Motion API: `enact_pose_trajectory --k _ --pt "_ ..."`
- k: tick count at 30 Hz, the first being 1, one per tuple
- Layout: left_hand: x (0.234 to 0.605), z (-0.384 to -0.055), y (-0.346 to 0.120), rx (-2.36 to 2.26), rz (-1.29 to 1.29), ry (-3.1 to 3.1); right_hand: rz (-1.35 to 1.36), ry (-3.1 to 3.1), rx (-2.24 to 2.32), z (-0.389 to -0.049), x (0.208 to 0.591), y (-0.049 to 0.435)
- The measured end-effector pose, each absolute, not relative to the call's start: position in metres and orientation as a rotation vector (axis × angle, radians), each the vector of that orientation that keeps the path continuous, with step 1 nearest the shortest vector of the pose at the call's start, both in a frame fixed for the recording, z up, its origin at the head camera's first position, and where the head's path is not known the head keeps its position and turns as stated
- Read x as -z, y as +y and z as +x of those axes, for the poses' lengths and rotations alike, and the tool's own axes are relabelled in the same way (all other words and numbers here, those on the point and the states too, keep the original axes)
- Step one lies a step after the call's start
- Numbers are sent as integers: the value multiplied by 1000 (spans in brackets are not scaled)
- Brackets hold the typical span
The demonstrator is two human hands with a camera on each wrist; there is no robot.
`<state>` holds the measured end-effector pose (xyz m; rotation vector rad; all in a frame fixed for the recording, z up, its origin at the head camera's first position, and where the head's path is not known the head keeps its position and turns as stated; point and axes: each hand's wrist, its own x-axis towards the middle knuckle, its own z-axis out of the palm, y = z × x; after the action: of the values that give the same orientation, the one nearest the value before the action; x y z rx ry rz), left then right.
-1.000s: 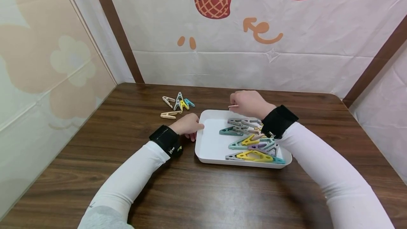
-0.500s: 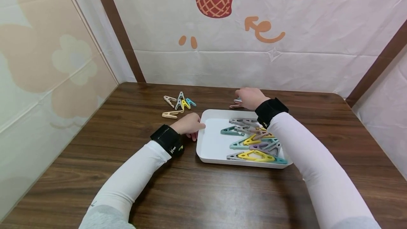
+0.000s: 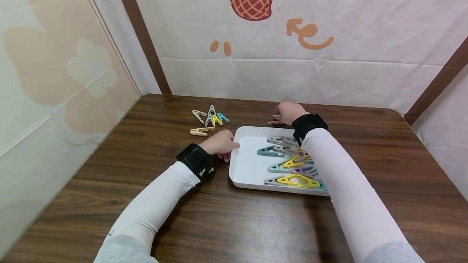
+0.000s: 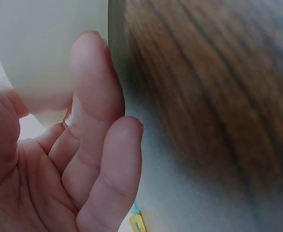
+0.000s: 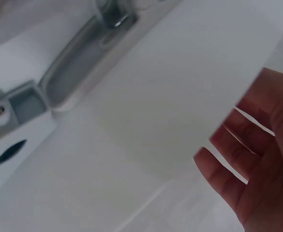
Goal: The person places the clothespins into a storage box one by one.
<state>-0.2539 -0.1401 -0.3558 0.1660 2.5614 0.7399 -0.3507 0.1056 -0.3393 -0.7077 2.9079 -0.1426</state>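
My left hand [image 3: 221, 142] holds the near-left side of the white tray [image 3: 241, 169], thumb over the rim and fingers along its outer wall. In the left wrist view these fingers [image 4: 95, 82] lie against the pale wall. Past the tray's far edge, my right hand [image 3: 290, 113] is low over the table, and something small and pale shows by its fingertips. The tray rim hides the tips in the right wrist view, so a hold cannot be told. Inside the tray lie several clothespins, among them a yellow clothespin [image 3: 300, 180] and a dark green clothespin [image 3: 269, 151]; my right forearm covers some.
On the brown wooden table [image 3: 175, 222], left of the tray, lies a loose group of small clothespins, including a beige clothespin [image 3: 198, 132] and a blue clothespin [image 3: 223, 117]. A printed cloth wall [image 3: 234, 76] stands behind the table's far edge.
My right hand has moved from above the tray's far rim to the table behind it, its forearm swinging left over the clothespins. The left hand keeps its place on the tray.
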Motion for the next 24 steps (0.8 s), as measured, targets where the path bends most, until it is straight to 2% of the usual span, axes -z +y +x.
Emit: enact_pose_trajectory --k 24 --pt "360 -256 -141 -754 163 2568 -752 2921 74 -363 351 91"
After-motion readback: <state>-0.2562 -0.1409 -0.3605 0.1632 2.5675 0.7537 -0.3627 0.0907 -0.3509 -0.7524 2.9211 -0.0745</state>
